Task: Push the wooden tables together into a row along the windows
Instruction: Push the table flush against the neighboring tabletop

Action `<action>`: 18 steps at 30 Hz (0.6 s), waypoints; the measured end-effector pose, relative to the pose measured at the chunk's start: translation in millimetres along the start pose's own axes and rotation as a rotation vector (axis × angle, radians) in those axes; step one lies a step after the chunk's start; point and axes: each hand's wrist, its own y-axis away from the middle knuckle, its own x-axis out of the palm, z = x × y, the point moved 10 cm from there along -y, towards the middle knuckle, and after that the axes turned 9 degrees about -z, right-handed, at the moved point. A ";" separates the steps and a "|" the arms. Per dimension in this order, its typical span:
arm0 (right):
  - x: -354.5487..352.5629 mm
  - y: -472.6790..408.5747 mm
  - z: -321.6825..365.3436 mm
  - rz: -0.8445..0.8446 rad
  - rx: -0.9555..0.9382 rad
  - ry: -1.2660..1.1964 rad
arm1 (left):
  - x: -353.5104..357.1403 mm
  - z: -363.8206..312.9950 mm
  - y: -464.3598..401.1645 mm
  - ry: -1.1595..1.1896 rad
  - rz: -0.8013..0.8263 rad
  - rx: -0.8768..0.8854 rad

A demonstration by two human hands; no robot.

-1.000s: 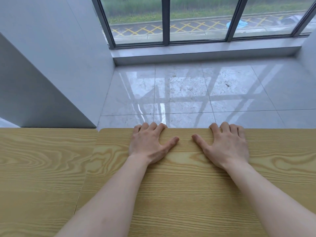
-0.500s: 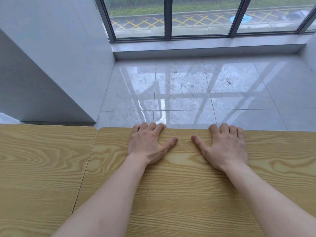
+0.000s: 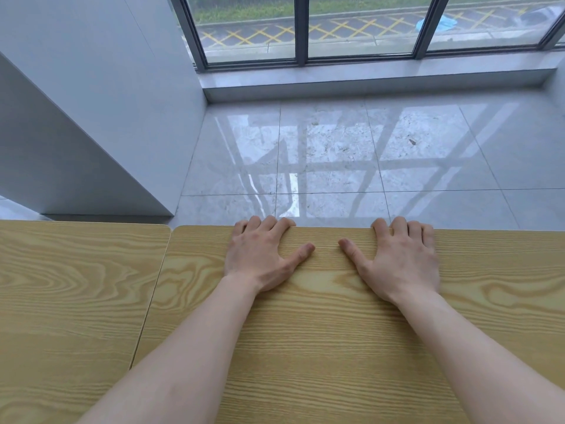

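Wood-grain table (image 3: 336,347) fills the lower frame, well short of the windows (image 3: 360,22) at the top. Left hand (image 3: 263,258) and right hand (image 3: 400,261) lie palm-down, fingers (image 3: 269,223) hooked over its far edge. Pushed to the sill (image 3: 367,84), that edge could pinch them; an uneven shove could skew it off the second table (image 3: 76,301), lower left.

Head view looks down and forward over the close tabletop (image 3: 336,347) toward the windows (image 3: 360,26)

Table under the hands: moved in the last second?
Cannot tell. The floor between the right table and the tile joint widened slightly, but likewise beyond the left table, so the camera probably shifted.
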 end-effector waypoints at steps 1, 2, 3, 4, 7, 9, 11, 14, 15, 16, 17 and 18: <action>0.4 -0.6 -0.5 0.009 0.003 0.006 | 0.4 -0.1 -0.8 -0.002 0.000 0.005; 1.7 0.6 -1.0 0.021 0.006 0.011 | 1.7 -0.5 -0.7 -0.005 0.006 0.011; 2.2 0.9 -0.9 0.026 0.005 0.012 | 2.7 -0.9 -0.7 -0.010 0.008 0.018; 2.0 0.4 -0.5 0.024 0.003 0.004 | 3.0 -1.0 -1.6 -0.010 0.006 0.023; 0.3 2.7 0.2 0.022 -0.006 -0.057 | 0.6 -0.4 -0.2 0.000 -0.012 0.028; -1.6 6.7 4.1 0.010 -0.028 -0.082 | -1.8 -1.1 8.6 -0.016 -0.041 0.043; -4.4 14.8 10.4 0.014 -0.065 -0.095 | -4.2 -0.4 25.8 -0.008 -0.067 0.029; -16.6 30.9 22.4 0.006 -0.094 -0.145 | -12.2 6.1 54.1 0.027 -0.096 -0.025; -19.7 38.4 25.5 0.015 -0.097 -0.161 | -14.2 8.0 62.4 0.027 -0.096 -0.034; -22.1 47.0 28.5 0.026 -0.102 -0.171 | -16.7 10.1 70.8 0.024 -0.099 -0.040; -24.3 56.6 30.9 0.036 -0.106 -0.177 | -20.6 12.1 79.5 0.024 -0.105 -0.046; -26.8 66.7 32.9 0.044 -0.107 -0.184 | -24.7 13.5 88.1 0.029 -0.112 -0.052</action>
